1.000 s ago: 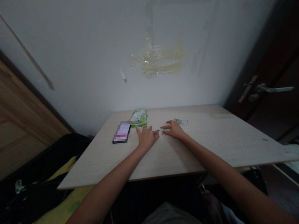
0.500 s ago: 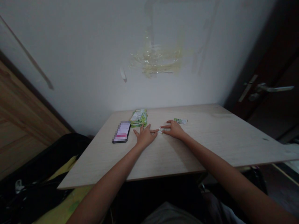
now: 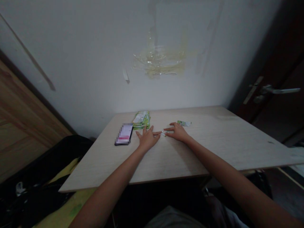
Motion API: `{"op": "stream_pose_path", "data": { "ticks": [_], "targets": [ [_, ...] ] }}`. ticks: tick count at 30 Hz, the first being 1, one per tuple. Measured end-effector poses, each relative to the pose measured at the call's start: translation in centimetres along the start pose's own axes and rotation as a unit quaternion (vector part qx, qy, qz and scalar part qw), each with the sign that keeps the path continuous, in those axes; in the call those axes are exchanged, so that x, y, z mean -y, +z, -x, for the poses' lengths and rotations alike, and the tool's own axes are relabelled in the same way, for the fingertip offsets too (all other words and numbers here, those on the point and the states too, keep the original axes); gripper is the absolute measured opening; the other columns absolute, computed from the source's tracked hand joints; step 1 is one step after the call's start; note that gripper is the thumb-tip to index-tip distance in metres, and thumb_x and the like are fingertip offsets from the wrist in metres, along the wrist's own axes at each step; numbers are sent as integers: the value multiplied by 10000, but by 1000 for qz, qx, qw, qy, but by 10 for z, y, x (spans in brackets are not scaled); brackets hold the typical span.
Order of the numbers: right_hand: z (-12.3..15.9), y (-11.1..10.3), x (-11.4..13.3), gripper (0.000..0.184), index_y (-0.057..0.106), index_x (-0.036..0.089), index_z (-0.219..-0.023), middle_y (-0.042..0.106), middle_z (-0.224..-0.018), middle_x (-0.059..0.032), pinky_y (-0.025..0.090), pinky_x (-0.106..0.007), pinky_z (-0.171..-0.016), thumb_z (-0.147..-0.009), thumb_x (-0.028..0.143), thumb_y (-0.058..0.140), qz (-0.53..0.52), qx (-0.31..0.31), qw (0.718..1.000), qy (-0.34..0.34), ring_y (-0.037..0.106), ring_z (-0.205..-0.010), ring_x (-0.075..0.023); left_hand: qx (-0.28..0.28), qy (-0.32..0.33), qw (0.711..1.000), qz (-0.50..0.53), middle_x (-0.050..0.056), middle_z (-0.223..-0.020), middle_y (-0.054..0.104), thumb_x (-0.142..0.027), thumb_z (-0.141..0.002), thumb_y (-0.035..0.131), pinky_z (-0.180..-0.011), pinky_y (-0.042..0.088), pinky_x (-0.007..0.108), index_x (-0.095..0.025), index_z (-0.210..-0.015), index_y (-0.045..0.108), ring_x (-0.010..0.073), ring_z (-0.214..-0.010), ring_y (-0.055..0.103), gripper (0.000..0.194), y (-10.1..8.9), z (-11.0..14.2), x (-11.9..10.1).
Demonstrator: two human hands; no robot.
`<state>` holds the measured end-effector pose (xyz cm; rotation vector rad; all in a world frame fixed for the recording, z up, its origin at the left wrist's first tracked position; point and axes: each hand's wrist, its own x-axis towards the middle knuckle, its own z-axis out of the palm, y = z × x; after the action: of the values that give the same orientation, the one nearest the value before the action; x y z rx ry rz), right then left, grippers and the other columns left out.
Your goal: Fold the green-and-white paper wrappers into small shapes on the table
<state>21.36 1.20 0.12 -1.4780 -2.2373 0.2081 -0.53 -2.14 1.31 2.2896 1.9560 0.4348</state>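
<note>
A small white piece [image 3: 163, 133], too small to make out in kind, lies flat on the pale wooden table [image 3: 166, 164] between my hands. My left hand [image 3: 147, 138] rests on the table with its fingers spread, the index finger and thumb reaching the piece's left edge. From the right, my right hand [image 3: 177, 131] lies low over the table with fingers stretched out, its fingertips at the piece's other side and partly covering it. Just beyond the right hand is a green and white packet [image 3: 184, 123]. A stack of similar green packets [image 3: 141, 119] sits beyond my left hand.
A phone [image 3: 123, 134] with a lit, blurred screen lies left of my left hand. Behind the table rises a wall [image 3: 106, 63] with old tape [image 3: 163, 65] on it. A dark door with a metal handle [image 3: 282, 91] stands at the right.
Both hands keep almost the same pose around the small white piece. The whole view has shifted very slightly.
</note>
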Motion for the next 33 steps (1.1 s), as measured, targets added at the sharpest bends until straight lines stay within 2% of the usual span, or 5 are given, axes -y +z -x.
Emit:
{"op": "stream_pose_path", "data": {
  "ticks": [6, 13, 20, 26, 33],
  "targets": [
    [0, 1, -1, 382, 713, 371, -1222, 550, -1369, -103, 388, -433, -1107, -885, 538, 651, 1, -2, 1000, 2, 527, -1263, -277, 31, -11, 999, 23, -67, -1594, 386, -639, -932, 424, -1071, 18, 836, -530, -1261, 636, 417, -1519, 157, 406, 0, -5, 6],
    [1, 0, 1, 377, 716, 367, -1221, 560, -1366, -98, 387, -430, -1106, -890, 534, 646, -2, -4, 1000, -5, 529, -1261, -279, 9, 34, 999, -12, -52, -1590, 398, -579, -962, 414, -1076, -57, 814, -522, -1289, 618, 400, -1524, 141, 389, -2, 3, 3],
    [1, 1, 0, 374, 719, 366, -1217, 569, -1369, -103, 391, -435, -1103, -892, 534, 643, 4, -8, 1000, -9, 533, -1256, -284, -34, 44, 998, -30, -16, -1555, 458, -570, -960, 435, -1071, -46, 822, -505, -1236, 664, 397, -1509, 198, 364, 0, 4, -1],
    [0, 2, -2, 386, 716, 363, -1225, 583, -1354, -99, 407, -433, -1086, -897, 547, 628, 11, -10, 1000, -15, 544, -1243, -283, 23, 1, 1000, 17, -31, -1590, 401, -632, -950, 382, -1079, 17, 825, -505, -1259, 651, 416, -1522, 145, 429, -1, 0, 4],
    [0, 2, -3, 376, 719, 349, -1224, 582, -1356, -110, 400, -429, -1094, -901, 522, 635, 13, -14, 1000, -25, 533, -1262, -282, 2, 26, 1000, 11, -50, -1599, 383, -593, -952, 438, -1092, 21, 811, -535, -1258, 636, 397, -1516, 167, 369, 4, 0, 5]
  ]
}}
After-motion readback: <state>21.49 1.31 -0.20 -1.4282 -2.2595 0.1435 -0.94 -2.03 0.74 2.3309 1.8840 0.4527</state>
